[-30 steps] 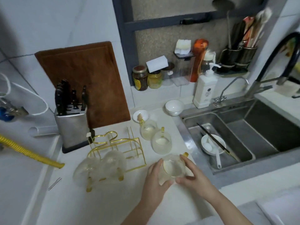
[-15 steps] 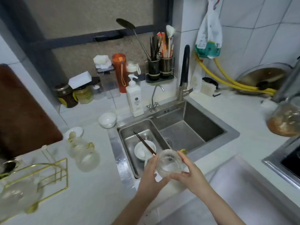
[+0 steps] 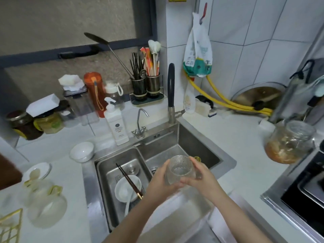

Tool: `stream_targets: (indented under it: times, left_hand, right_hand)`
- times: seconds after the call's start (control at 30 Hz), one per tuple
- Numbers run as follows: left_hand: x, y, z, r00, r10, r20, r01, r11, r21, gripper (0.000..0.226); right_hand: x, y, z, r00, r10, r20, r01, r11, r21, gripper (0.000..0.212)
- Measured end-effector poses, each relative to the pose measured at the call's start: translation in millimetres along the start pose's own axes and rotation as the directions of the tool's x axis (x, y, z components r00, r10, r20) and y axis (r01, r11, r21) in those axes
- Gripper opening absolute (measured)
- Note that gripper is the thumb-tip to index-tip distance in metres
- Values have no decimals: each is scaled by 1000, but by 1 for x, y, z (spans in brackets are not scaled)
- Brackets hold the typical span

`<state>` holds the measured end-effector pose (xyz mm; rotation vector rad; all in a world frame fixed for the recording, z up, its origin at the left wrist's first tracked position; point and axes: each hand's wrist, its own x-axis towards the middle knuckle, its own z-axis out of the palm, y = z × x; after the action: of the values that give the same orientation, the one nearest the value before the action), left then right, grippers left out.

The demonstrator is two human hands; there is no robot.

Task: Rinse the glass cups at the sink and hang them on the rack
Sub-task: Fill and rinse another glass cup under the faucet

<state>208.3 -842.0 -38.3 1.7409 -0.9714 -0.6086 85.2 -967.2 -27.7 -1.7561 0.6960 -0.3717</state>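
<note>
Centrally, low in the frame, the left hand point(image 3: 162, 179) and right hand point(image 3: 201, 178) both gripped one glass cup point(image 3: 180, 170), fingers curled round its sides, above the sink point(image 3: 226, 160). Left of them, a white bowl point(image 3: 128, 187) with chopsticks point(image 3: 128, 183) sat in the basin. Further back stood the black faucet point(image 3: 171, 90).

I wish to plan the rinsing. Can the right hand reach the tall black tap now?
Probably not yet: the right hand and the left hand both hold the glass cup. The path to the black tap looks free.
</note>
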Motion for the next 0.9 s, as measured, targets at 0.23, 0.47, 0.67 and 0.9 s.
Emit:
stream_targets:
  times: [0.23, 0.47, 0.67, 0.9]
  left_hand:
    - [75, -5, -23, 995, -86, 44, 90, 990, -108, 64]
    - [125, -25, -32, 991, -120, 56, 128, 973, -190, 75]
    - [163, -23, -19, 975, -141, -174, 117, 983, -141, 67]
    - [209, -17, 0, 903, -200, -380, 181, 980, -85, 51]
  right_hand:
    - [81, -13, -7, 998, 19, 67, -17, 1000, -21, 69]
    - [139, -8, -13, 984, 110, 142, -111, 994, 3, 72]
    - [195, -5, -22, 971, 117, 210, -114, 993, -23, 64]
    - [251, -4, -49, 949, 77, 306, -41, 992, -121, 36]
